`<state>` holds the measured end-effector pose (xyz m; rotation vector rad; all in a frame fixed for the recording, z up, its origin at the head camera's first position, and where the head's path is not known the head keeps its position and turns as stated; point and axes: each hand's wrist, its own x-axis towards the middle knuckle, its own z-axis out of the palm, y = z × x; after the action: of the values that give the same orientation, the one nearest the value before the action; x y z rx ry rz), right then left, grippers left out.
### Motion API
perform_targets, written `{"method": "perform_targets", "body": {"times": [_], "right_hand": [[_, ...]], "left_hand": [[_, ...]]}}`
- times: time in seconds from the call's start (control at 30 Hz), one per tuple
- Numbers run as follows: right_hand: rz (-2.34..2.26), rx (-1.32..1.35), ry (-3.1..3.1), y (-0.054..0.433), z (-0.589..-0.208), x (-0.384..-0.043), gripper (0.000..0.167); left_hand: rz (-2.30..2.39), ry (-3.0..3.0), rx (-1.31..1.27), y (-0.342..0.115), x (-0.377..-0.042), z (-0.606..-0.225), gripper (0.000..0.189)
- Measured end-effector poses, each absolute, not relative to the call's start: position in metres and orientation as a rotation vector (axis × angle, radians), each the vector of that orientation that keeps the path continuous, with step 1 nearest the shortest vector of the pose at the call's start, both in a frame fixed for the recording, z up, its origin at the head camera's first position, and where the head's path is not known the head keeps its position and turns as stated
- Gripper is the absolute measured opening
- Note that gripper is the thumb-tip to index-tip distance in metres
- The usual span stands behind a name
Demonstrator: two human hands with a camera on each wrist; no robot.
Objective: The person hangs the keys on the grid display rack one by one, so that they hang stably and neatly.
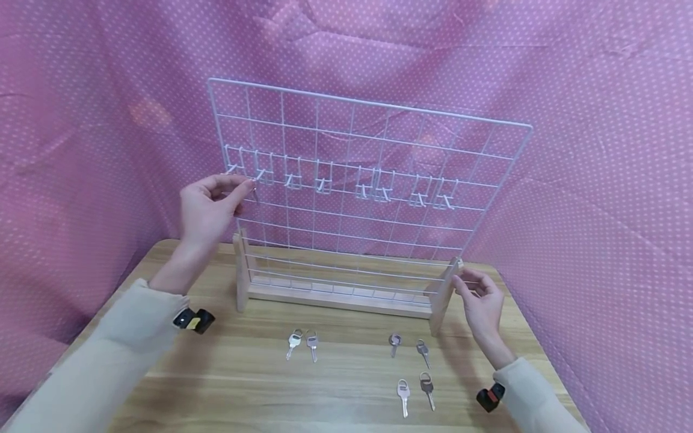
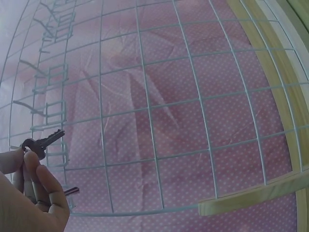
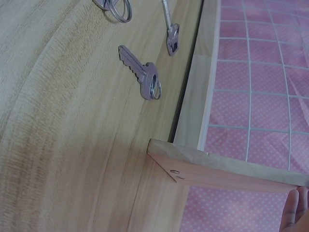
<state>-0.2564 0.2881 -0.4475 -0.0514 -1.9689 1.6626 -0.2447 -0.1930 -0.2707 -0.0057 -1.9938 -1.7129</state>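
Because my left hand [image 1: 208, 207] pinches just the ring end of a key [image 2: 42, 144], thumb and finger closed to almost no gap, a slight slip could drop it; its dark metal blade, toothed along one edge, juts free past my fingertips. A second metal shaft [image 2: 72, 191] pokes out below those fingers, and I cannot tell how it is held; loosening carelessly might lose it too. Off to the right of that pinch runs a row of white wire hooks [image 1: 323, 185], slanting prongs on squared frames, where a ring could snag on the wrong prong. They hang on the wire grid [image 1: 341, 213], a thin, squared lattice that might rock under a hard push. Below and right of my pinch, two silvery keys [image 1: 294, 341] lie on the grained wooden tabletop [image 1: 243, 373]; four more keys [image 1: 403, 391] lie nearer my right hand [image 1: 483, 304]. That hand's fingers are relaxed, tips touching the smooth, pale wooden upright [image 1: 445, 294] without wrapping round it; too light a touch could let the stand shift. Beyond both hands hangs pink dotted cloth [image 1: 595, 180].
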Motion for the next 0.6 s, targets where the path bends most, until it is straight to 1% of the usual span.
{"method": "perform_targets", "body": {"times": [0.13, 0.23, 0.4, 0.53, 0.6], "right_hand": [[1.658, -0.054, -1.967, 0.288, -0.448, -0.256, 0.03], [1.66, -0.064, -1.965, 0.287, -0.448, -0.257, 0.029], [1.667, -0.065, -1.955, 0.286, -0.449, -0.257, 0.028], [1.671, -0.065, -1.954, 0.287, -0.448, -0.256, 0.029], [1.674, -0.07, -1.957, 0.287, -0.447, -0.256, 0.029]], "left_hand": [[-1.763, -1.956, -0.025, -0.192, -0.246, -0.274, 0.012], [-1.719, -1.996, -0.046, -0.193, -0.243, -0.279, 0.012], [-1.594, -2.1, -0.079, -0.192, -0.236, -0.294, 0.023], [-1.594, -2.195, -0.128, -0.19, -0.232, -0.315, 0.032], [-1.598, -2.269, -0.143, -0.189, -0.231, -0.328, 0.033]]}}
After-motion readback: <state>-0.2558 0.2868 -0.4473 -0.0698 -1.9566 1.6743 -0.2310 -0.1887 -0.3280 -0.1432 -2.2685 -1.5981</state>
